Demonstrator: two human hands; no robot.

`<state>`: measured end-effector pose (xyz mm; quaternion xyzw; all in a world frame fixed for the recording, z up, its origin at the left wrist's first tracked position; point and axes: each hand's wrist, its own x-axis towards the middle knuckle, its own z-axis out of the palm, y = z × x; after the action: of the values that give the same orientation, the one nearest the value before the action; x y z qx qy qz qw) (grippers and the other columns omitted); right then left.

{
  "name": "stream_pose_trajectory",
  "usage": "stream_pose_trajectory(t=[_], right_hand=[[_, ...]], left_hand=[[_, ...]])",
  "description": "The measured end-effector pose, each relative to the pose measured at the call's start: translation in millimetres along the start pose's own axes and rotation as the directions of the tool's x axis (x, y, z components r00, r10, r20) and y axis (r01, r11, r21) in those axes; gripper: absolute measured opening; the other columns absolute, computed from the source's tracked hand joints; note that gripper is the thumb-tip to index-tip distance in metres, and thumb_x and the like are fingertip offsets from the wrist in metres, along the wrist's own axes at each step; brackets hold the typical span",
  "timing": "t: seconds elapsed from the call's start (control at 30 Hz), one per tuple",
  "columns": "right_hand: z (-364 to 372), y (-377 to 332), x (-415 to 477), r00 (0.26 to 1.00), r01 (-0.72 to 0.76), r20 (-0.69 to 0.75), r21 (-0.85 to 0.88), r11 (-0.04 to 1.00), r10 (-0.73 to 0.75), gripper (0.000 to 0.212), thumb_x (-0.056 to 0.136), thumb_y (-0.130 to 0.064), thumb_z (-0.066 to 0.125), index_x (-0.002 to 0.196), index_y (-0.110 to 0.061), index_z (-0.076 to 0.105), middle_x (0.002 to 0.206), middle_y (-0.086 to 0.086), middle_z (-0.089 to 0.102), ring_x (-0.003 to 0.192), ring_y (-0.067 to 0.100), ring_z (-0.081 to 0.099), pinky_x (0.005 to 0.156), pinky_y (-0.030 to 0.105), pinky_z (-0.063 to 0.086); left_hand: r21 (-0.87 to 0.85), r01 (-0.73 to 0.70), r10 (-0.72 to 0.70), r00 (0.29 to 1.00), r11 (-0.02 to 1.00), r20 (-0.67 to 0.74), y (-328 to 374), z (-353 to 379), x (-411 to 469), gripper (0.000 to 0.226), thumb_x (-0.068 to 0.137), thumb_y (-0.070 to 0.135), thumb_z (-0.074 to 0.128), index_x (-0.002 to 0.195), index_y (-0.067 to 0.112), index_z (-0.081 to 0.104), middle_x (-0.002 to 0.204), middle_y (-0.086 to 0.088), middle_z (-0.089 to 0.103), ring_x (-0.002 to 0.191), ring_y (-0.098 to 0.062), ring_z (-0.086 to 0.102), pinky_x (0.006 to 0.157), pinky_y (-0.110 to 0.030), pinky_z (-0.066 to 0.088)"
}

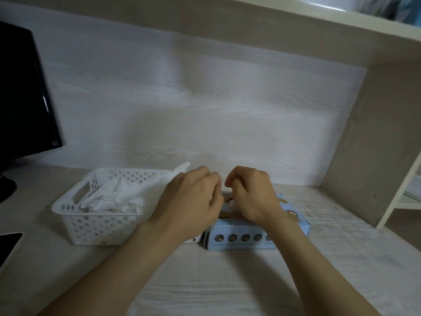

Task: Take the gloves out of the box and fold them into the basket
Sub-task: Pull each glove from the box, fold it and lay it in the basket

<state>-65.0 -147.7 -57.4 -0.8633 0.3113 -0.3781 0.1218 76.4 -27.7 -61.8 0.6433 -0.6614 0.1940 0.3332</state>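
A white perforated plastic basket [95, 222] on the pale wood-grain counter [227, 281] holds limp white gloves [118, 197]. Just beside it, the left hand [189, 201] and right hand [250, 195] curl over a blue cardboard box [241, 228]; whether they pinch anything I cannot tell. The box's print is too blurred to read.

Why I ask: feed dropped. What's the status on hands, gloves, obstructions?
Left hand and right hand curled over the box opening, grip unclear. White gloves already in basket. Nothing blocks box to basket.
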Motion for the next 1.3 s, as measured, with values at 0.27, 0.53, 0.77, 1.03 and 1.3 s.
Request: stream_pose_trajectory(t=[0.27,0.53,0.77,1.03,1.3], right_hand=[[-19.8,35.0,-31.3,0.998,0.017,0.051,0.051,0.999,-0.020,0.037,0.076,-0.038,0.046,0.095,-0.022,0.073,0.081,-0.007,0.066,0.080,0.010,0.060,0.073,0.031,0.049],[-4.9,42.6,-35.5,0.995,0.007,0.100,-0.052,0.999,-0.002,0.026,0.096,-0.031,0.063,0.117,-0.033,0.077,0.096,-0.008,0.062,0.087,0.004,0.061,0.076,0.019,0.048],[3.9,43.2,-32.2,0.997,-0.053,-0.051,-0.060,0.997,0.050,0.014,0.091,-0.018,0.072,0.096,-0.027,0.081,0.094,-0.007,0.060,0.083,0.006,0.060,0.073,0.028,0.053],[7.4,49.5,-30.4,0.961,0.012,-0.276,-0.051,0.999,-0.025,0.021,0.101,-0.018,0.060,0.087,-0.024,0.074,0.091,-0.009,0.071,0.082,0.012,0.066,0.077,0.038,0.055],[-4.2,31.5,-31.3,0.829,0.034,-0.559,0.099,0.994,0.027,0.014,0.107,-0.019,0.060,0.105,-0.017,0.074,0.100,-0.008,0.072,0.093,0.007,0.066,0.082,0.009,0.044]], left_hand=[[0.225,-0.190,0.150,0.972,0.956,0.182,11.7,24.4,-6.6,0.039,0.099,0.041,0.031,0.093,0.027,0.067,0.090,0.010,0.064,0.094,-0.016,0.053,0.091,-0.037,0.042],[0.313,-0.172,0.097,0.965,0.934,0.243,13.5,25.9,-11.1,0.048,0.101,0.050,0.026,0.102,0.029,0.070,0.093,0.011,0.070,0.104,-0.018,0.054,0.093,-0.038,0.040],[0.306,-0.161,0.070,0.955,0.938,0.289,15.4,24.4,-13.3,0.062,0.098,0.066,0.021,0.109,0.032,0.072,0.099,0.015,0.071,0.114,-0.016,0.050,0.097,-0.039,0.039],[0.285,-0.167,0.077,0.950,0.944,0.302,13.0,21.4,-13.4,0.064,0.093,0.073,0.023,0.116,0.036,0.070,0.098,0.016,0.067,0.110,-0.013,0.048,0.093,-0.036,0.041],[0.248,-0.153,0.075,0.952,0.957,0.297,15.1,18.8,-13.9,0.057,0.096,0.071,0.030,0.115,0.037,0.071,0.099,0.016,0.069,0.107,-0.015,0.050,0.091,-0.039,0.046]])
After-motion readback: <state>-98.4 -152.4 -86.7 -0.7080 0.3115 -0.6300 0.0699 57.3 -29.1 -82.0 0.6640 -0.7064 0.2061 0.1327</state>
